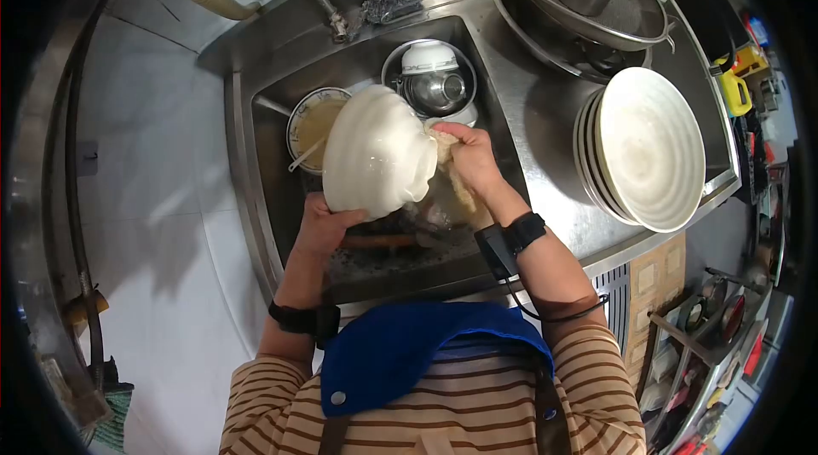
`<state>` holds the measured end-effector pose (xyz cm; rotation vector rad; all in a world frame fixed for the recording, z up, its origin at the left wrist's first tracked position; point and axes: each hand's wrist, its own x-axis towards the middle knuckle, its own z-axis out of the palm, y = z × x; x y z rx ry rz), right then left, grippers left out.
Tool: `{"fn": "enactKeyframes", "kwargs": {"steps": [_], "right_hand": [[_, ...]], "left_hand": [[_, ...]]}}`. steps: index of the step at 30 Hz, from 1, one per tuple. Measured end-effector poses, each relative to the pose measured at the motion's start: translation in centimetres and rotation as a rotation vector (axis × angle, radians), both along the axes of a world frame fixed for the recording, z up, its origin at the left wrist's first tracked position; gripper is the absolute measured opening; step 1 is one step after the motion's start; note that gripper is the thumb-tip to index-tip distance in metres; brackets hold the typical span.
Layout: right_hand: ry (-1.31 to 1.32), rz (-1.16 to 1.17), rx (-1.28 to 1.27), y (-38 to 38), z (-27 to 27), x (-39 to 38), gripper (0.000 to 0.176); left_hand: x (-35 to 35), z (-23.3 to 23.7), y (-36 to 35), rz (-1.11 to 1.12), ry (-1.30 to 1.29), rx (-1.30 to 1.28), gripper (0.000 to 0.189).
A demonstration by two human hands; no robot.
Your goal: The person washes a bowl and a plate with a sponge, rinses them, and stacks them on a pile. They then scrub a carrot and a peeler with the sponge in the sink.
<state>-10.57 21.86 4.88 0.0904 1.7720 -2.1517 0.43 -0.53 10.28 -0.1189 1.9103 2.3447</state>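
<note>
A large cream bowl (371, 152) is tilted on its side over the sink, its footed base turned to the right. My left hand (325, 223) grips the bowl's lower rim, thumb on the outside. By the foot of the bowl, my right hand (473, 157) is closed on a beige cloth (458, 181), which hangs down toward the sink. Behind the bowl, a patterned bowl (317, 124) holds cloudy liquid and a spoon. A metal basin (392, 71) with a white bowl and a small metal bowl inside sits at the back of the sink.
Several cream bowls (652, 148) are stacked, tilted, on the steel counter (545, 127) to the right. Strainers and pans (588, 16) stand at the back right. A faucet (332, 8) and a grey scrubber (392, 6) are at the sink's back edge.
</note>
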Motion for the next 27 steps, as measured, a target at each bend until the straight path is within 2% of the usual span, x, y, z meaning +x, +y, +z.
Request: {"fn": "enactKeyframes", "kwargs": {"steps": [4,6,8,10,13,14,16,18,20,22,23,25,26,27], "right_hand": [[0.070,0.015,0.054,0.6,0.9,-0.4,0.045],[0.356,0.014,0.112,0.1,1.8,0.0,0.044],[0.706,0.146,0.353,-0.4,2.7,0.9,0.046],[0.989,0.079,0.452,-1.9,4.2,2.6,0.049],[1.065,0.053,0.546,-2.8,5.7,1.5,0.050],[1.030,-0.004,0.595,-3.1,4.7,0.1,0.052],[0.824,0.049,0.642,-2.3,3.0,-3.0,0.049],[-0.150,0.293,-0.089,-1.2,2.9,-3.8,0.046],[-0.136,0.262,-0.068,-0.5,3.2,-2.4,0.046],[-0.171,0.029,-0.046,-0.4,1.1,-1.1,0.054],[-0.241,-0.034,-0.108,-0.6,-0.2,-0.3,0.058],[-0.185,-0.090,-0.079,-0.9,-3.1,1.2,0.059],[-0.120,-0.150,-0.052,-0.9,-4.2,1.8,0.059],[-0.143,-0.124,0.035,-0.5,-3.1,2.5,0.061]], "left_hand": [[-0.2,1.4,-0.3,-0.168,-0.019,-0.182,0.019],[-0.4,1.2,-0.2,-0.241,-0.080,-0.275,0.018],[-0.3,0.4,-0.2,-0.232,-0.114,-0.264,0.018],[-0.2,-0.3,-0.2,-0.225,-0.148,-0.253,0.018],[0.6,-0.3,-0.5,-0.214,-0.215,-0.265,0.018],[0.8,0.5,-0.9,-0.276,-0.238,-0.298,0.018],[0.9,1.1,-1.2,-0.338,-0.254,-0.333,0.018],[1.6,1.0,-1.3,-0.344,-0.104,-0.154,0.018],[1.6,0.6,-1.2,-0.312,-0.071,-0.066,0.017],[1.8,-0.1,0.4,0.018,-0.071,0.106,0.023],[1.7,-0.7,0.7,0.025,-0.077,0.109,0.023],[0.5,-1.9,1.1,0.224,-0.174,0.605,0.035],[0.0,-2.3,1.5,0.226,-0.173,0.602,0.035],[-0.6,-2.5,2.0,0.292,-0.154,0.671,0.039]]}}
